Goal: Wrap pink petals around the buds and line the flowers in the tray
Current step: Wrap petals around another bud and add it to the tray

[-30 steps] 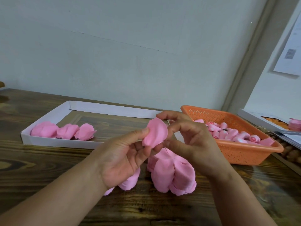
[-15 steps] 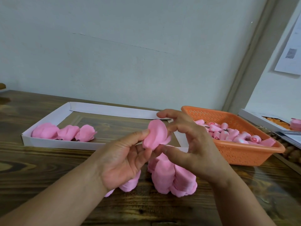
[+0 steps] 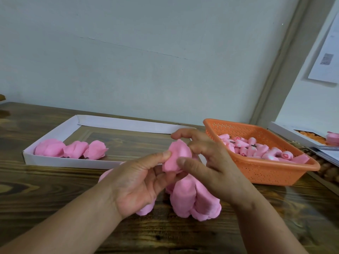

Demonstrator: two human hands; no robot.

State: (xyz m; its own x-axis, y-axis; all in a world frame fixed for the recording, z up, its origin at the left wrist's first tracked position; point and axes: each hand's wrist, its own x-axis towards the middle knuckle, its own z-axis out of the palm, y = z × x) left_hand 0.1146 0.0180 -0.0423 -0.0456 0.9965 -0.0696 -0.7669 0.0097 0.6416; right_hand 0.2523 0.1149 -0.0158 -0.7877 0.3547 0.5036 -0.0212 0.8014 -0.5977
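Observation:
A pink flower (image 3: 177, 156), petals wrapped round a hidden bud, is held above the table between both hands. My left hand (image 3: 141, 182) pinches its left side with the thumb on top. My right hand (image 3: 211, 167) holds its right side, thumb on the front, fingers curled over the top. Below the hands lies a pile of loose pink petals (image 3: 190, 200). Three finished pink flowers (image 3: 73, 149) lie in a row at the left end of the white tray (image 3: 73, 163). An orange basket (image 3: 275, 173) at the right holds several pink buds (image 3: 256, 149).
The wooden table (image 3: 45, 189) runs up to a grey wall. At the far right edge lie a white box (image 3: 286, 132) with orange pieces and some papers. A few petals stick out from under my left hand.
My right hand's fingers have shifted over the top of the flower and its thumb has moved onto the front. The flower has turned slightly. My left hand stays in place.

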